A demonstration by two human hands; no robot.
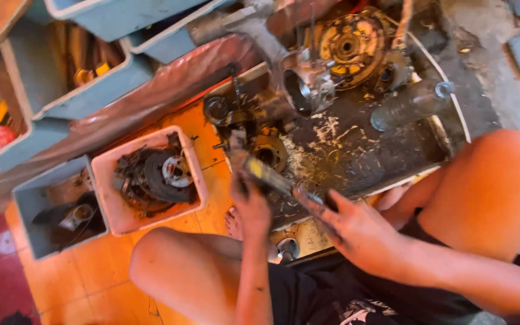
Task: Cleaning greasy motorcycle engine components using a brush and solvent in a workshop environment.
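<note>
Left hand (253,207): fingers curling shut around the grip end of a dark tool with a yellow band (269,177), holding it above the knees. Right hand (356,232): greasy fingers lying loosely open, fingertips touching the tool's other end; firm hold cannot be told. Beyond them, a grimy metal tray (362,156) is sitting on the orange floor (79,277), carrying an engine casing (305,90) and a round clutch assembly (350,45). To the left, a pink tub (106,204) is holding dark discs; grey bins (31,198) are standing beside it.
</note>
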